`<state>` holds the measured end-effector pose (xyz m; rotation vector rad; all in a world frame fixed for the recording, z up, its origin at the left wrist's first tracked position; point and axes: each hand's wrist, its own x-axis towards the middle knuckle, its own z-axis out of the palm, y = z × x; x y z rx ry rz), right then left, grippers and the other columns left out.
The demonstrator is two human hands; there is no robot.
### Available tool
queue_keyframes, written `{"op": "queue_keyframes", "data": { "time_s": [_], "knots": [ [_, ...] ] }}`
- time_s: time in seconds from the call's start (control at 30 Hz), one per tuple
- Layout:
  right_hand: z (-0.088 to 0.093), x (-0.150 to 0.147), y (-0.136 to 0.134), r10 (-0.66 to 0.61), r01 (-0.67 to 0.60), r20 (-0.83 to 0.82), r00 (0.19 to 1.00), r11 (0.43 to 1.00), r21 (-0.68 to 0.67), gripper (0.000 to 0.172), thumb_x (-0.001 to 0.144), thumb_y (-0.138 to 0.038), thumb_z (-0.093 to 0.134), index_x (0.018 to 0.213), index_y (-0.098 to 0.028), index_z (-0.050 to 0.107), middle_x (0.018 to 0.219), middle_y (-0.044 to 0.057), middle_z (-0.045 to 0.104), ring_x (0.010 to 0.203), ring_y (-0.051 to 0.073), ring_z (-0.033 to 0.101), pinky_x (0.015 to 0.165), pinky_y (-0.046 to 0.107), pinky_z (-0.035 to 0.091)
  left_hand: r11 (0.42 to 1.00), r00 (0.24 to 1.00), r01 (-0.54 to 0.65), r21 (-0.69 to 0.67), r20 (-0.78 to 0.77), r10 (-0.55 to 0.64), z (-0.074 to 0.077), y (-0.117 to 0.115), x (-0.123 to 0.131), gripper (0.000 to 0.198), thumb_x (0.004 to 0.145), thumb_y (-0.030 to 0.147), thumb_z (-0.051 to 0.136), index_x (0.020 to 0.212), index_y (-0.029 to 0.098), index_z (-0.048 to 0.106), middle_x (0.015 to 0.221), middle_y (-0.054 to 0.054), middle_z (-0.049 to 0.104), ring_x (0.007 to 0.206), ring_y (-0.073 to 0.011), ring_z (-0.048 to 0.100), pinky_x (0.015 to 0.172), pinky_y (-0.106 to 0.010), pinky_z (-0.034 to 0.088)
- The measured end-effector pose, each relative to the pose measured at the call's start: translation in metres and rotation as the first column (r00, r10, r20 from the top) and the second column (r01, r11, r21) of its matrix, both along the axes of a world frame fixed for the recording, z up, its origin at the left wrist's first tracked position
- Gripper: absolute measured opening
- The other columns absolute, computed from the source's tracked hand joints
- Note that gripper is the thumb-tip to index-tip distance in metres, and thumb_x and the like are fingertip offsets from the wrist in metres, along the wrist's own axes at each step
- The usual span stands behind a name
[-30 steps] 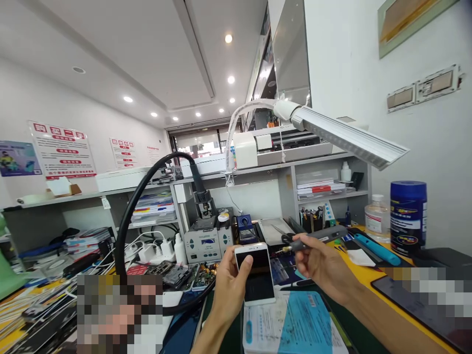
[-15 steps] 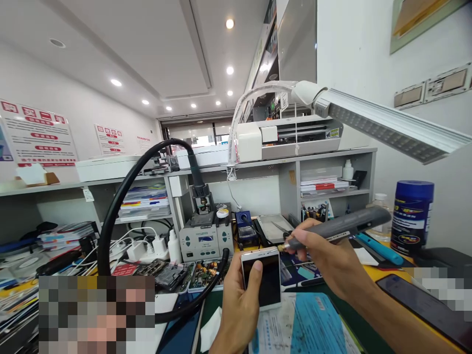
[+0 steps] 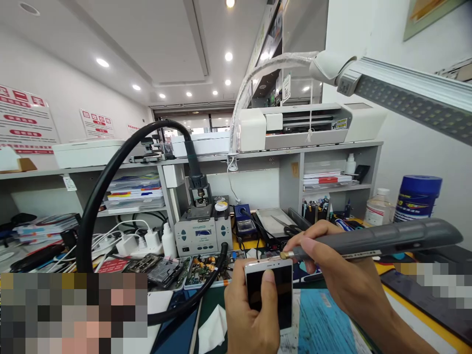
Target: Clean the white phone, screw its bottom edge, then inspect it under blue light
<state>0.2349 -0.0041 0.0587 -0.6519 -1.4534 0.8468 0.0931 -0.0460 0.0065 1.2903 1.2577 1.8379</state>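
A white phone (image 3: 283,295) with a dark screen is held upright in my left hand (image 3: 254,309), the thumb lying across its front and the fingers behind. My right hand (image 3: 328,250) is closed around a thick grey pen-shaped tool (image 3: 387,238) with a brass tip. That tip is at the phone's top edge, near its middle; whether it touches cannot be made out. Under the hands lies a light blue printed sheet or pad (image 3: 320,319).
A grey hot-air station (image 3: 202,241) with a thick black hose (image 3: 86,211) stands behind on the left. Trays of circuit boards (image 3: 206,270) sit before it. A blue-capped can (image 3: 418,199) and clear bottle (image 3: 379,209) are at right. A lamp (image 3: 413,98) hangs overhead.
The view has shifted, so both hands and the phone appear further right. The tool's tip has moved inward along the phone's top edge from its right corner.
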Motion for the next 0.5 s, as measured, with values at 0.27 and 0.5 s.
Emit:
{"op": "queue_keyframes", "data": {
  "time_s": [0.27,0.5],
  "knots": [
    [-0.0016,0.0044,-0.0022,0.028,-0.028,-0.004,1.0,1.0,0.003,0.025,0.085,-0.046,0.073,0.074,-0.025,0.065,0.079,0.003,0.073,0.055,0.014,0.054,0.05,0.025,0.047,0.997,0.996,-0.074,-0.013,-0.057,0.073,-0.0025,0.0011,0.0025,0.037,0.086,0.06,0.056,0.088,0.024,0.063,0.084,-0.008,0.069,0.083,-0.0271,0.063,0.079,-0.035,0.049],
    [-0.0022,0.0035,-0.0039,0.056,-0.056,-0.013,0.998,0.998,-0.043,0.022,0.085,-0.041,0.073,0.074,-0.023,0.068,0.081,0.004,0.073,0.053,0.013,0.054,0.052,0.027,0.051,0.996,0.994,-0.084,-0.013,-0.07,0.082,-0.0035,0.0014,0.0021,0.034,0.087,0.06,0.056,0.086,0.026,0.062,0.081,-0.006,0.068,0.079,-0.0264,0.061,0.073,-0.033,0.045]
  ]
}}
